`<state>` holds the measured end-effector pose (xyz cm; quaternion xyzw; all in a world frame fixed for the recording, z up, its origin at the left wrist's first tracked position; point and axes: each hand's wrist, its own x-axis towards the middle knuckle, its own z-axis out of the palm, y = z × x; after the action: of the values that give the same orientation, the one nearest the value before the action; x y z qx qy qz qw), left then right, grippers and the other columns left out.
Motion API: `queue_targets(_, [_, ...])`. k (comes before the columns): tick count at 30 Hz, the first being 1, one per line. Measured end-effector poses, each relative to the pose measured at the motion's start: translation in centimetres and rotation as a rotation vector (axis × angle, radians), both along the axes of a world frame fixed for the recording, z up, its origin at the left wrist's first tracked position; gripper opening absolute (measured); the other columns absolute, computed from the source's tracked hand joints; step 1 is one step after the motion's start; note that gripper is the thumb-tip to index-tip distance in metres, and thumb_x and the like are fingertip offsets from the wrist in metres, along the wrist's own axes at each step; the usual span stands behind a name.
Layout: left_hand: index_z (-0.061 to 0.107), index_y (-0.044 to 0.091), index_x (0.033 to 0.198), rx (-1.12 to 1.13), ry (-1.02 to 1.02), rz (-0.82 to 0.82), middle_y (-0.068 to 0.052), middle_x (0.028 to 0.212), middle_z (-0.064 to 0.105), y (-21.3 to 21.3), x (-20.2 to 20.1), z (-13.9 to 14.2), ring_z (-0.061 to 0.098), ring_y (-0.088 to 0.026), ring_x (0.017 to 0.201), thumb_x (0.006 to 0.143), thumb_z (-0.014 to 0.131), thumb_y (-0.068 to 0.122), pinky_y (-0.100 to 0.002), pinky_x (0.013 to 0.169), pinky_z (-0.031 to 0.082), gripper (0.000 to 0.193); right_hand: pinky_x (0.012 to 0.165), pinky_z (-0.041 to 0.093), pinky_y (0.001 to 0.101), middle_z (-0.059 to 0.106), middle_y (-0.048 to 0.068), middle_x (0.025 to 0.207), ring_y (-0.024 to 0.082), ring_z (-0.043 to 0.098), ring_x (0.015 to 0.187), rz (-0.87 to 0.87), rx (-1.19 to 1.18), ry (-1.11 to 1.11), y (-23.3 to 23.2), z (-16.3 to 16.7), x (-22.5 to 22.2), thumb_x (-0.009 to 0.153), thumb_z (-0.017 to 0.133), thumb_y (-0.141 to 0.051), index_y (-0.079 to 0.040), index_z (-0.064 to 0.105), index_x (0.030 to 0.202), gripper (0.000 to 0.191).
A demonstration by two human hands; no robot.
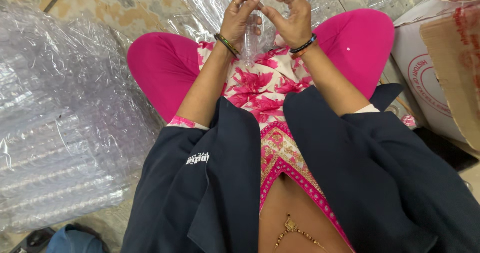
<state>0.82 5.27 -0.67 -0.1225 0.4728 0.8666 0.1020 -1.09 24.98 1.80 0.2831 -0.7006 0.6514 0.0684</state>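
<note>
a small clear plastic bottle (249, 39) hangs upright between the two hands, above the lap and in front of the pink floral tunic (260, 85). the left hand (239, 20) wraps its fingers (246, 5) around the bottle's upper part, grasping it. the right hand (290, 14) meets it at the top, its fingers (272, 14) pinched together at the bottle's neck; what exactly they pinch is too small to tell. a dark green bangle (226, 44) sits on the left wrist, and a black bead bracelet (303, 45) on the right. both knees in bright pink trousers (160, 65) spread to either side of the hands. a large bag of clear plastic wrapping (60, 118) lies on the floor to the left, near the left knee, and another clear plastic sheet (210, 3) lies just beyond the hands. a white cardboard box (430, 68) stands to the right, beside the right knee.
</note>
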Motion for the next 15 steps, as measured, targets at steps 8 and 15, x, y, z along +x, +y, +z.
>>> queue_targets(8, [0.028,0.007,0.154,-0.854,0.682,-0.374,-0.019,0.123,0.065,-0.6,1.3,1.9,0.070,-0.033,0.095,0.080,0.092,0.032,-0.039,0.080,0.058,0.101,0.087,0.059,0.0272,0.074,0.009,0.111,0.013,0.072,0.100,0.405,0.331,-0.340,2.3,2.5,-1.5,0.107,0.068,-0.009,0.004,0.063,0.129,0.026])
queue_targets(15, [0.035,0.022,0.160,-0.973,0.799,-0.163,-0.022,0.145,0.063,-0.4,-0.4,-1.1,0.073,-0.027,0.100,0.105,0.079,0.024,-0.038,0.092,0.061,0.071,0.071,0.056,0.0320,0.069,0.006,0.089,0.013,0.067,0.080,-0.096,0.196,-0.410,0.4,-1.4,-6.9,0.102,0.076,-0.024,-0.003,0.061,0.114,0.028])
